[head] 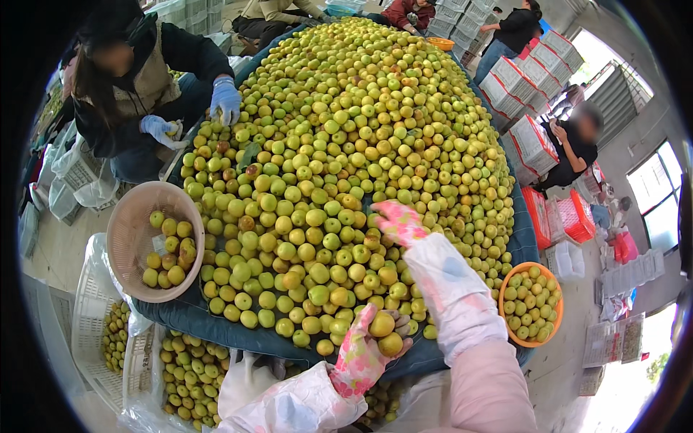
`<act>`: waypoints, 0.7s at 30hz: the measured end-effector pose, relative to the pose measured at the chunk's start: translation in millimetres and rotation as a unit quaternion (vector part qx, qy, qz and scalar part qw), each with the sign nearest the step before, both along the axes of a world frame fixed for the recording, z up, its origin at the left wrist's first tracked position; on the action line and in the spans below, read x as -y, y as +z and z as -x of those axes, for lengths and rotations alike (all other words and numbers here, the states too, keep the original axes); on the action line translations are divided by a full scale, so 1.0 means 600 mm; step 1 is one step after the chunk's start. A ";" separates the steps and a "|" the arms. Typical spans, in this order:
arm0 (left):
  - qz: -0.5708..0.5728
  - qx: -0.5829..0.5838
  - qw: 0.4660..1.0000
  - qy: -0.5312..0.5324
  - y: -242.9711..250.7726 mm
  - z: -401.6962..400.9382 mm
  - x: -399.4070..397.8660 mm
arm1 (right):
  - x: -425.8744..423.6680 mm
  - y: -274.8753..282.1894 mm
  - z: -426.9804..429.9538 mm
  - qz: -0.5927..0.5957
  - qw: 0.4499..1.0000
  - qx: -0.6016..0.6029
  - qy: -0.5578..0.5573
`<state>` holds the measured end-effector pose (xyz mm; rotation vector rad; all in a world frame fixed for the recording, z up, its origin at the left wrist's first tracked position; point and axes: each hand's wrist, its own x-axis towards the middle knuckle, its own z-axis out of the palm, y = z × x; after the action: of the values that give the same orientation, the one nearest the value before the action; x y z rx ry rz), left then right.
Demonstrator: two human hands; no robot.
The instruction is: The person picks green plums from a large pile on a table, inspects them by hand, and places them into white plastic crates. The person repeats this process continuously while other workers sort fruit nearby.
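Note:
A large heap of green-yellow round fruit [325, 162], some with brown patches, covers a table padded with dark blue cloth [243, 333]. My left hand [365, 346], in a pink floral glove, is turned palm up at the near edge and holds a few of the fruit [382, 324]. Up and to the right of it, my right hand [399, 222], gloved alike, reaches over the heap with its fingers against the fruit; whether it grips one cannot be seen. White patterned sleeve covers are on both forearms.
A pink plastic basket [116, 243] with some fruit stands at the left corner, an orange basket [504, 319] full of fruit at the right. Fruit-filled crates [89, 325] sit below the near edge. A co-worker in blue gloves [224, 100] handles fruit at the left; more people and stacked crates are beyond.

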<state>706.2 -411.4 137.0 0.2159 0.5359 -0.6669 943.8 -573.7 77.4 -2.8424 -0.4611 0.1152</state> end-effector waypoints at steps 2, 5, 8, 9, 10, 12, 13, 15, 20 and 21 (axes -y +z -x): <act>0.002 0.003 1.000 0.013 0.004 -0.002 0.000 | -0.027 -0.023 -0.021 0.005 0.999 -0.047 -0.016; -0.018 -0.009 1.000 0.014 0.008 -0.001 0.004 | -0.046 -0.041 -0.064 0.001 0.987 -0.148 -0.069; -0.010 -0.005 1.000 0.021 0.008 -0.003 0.000 | -0.020 -0.045 -0.062 -0.162 0.969 -0.178 -0.052; -0.005 -0.003 1.000 0.024 0.008 -0.004 -0.001 | -0.009 -0.042 -0.060 -0.215 0.958 -0.186 -0.046; -0.007 -0.003 0.999 0.031 0.003 -0.004 -0.006 | -0.018 -0.019 -0.041 -0.249 0.953 -0.170 -0.034; -0.002 0.004 0.999 0.035 0.001 -0.002 -0.006 | -0.001 0.009 -0.001 -0.496 0.808 -0.317 -0.023; -0.001 0.005 0.999 0.035 0.003 -0.002 -0.004 | 0.006 0.025 0.025 -0.588 0.725 -0.358 -0.025; 0.000 0.007 0.999 0.037 0.010 -0.002 -0.006 | 0.024 0.030 0.048 -0.649 0.640 -0.411 0.027; 0.012 0.038 0.997 0.059 0.009 -0.004 -0.014 | -0.001 0.090 0.126 -0.663 0.639 -0.385 0.063; 0.013 0.053 0.996 0.074 0.011 -0.006 -0.018 | -0.003 0.099 0.143 -0.631 0.692 -0.345 0.068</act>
<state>710.0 -400.4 143.8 0.1835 0.4362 -0.5158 858.2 -571.7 137.0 -1.2424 -0.3410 0.5956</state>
